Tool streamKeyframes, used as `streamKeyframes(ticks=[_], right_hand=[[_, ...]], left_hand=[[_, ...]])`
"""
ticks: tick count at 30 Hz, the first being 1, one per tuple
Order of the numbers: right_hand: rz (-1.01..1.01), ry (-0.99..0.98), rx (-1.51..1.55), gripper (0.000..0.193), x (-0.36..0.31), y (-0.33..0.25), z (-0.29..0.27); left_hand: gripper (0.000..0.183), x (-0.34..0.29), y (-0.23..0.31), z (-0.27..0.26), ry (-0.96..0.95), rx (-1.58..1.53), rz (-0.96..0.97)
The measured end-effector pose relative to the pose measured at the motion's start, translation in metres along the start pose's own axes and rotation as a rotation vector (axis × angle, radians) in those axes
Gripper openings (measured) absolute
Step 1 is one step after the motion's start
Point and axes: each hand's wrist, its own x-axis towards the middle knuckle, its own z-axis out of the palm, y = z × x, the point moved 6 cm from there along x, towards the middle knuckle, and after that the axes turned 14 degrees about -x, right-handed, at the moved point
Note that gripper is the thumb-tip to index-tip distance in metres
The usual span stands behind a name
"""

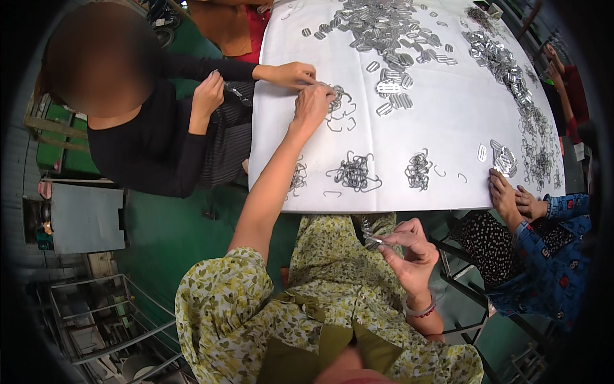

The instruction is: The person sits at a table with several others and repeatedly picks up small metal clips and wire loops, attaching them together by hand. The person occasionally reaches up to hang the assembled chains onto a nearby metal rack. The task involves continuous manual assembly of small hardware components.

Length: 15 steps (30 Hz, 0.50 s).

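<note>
My left arm stretches across the table's left side. My left hand (313, 105) is at a small pile of bent wire hooks (340, 115), close to a co-worker's hand (294, 75). Its fingers are bent together at the pile's edge; what they pinch, if anything, is too small to make out. In front of my lap, below the table edge, my right hand (412, 253) is closed, thumb and fingers pinching a small shiny metal piece (376, 241). More small metal pieces hang beside it in a short bunch. A bracelet circles that wrist.
More wire hook piles (354, 171) lie along the near side of the white table (390, 201). Flat slotted metal plates (384, 29) are heaped farther back. On the left a co-worker in black holds metal pieces; on the right a person's hands (505, 195) touch plates.
</note>
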Motion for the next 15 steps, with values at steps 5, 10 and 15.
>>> streamKeyframes(ticks=[5, 10, 15], right_hand=[[0.036, 0.009, 0.003, 0.023, 0.003, 0.008, 0.001], [0.024, 0.024, -0.029, 0.022, 0.008, 0.010, -0.006], [0.004, 0.031, -0.056, 0.021, 0.008, 0.009, -0.008]], left_hand=[[0.016, 0.041, -0.004, 0.026, -0.111, 0.046, 0.140], [0.014, 0.043, -0.013, 0.056, -0.301, 0.210, 0.281], [0.009, 0.027, 0.005, 0.033, -0.226, 0.119, 0.180]])
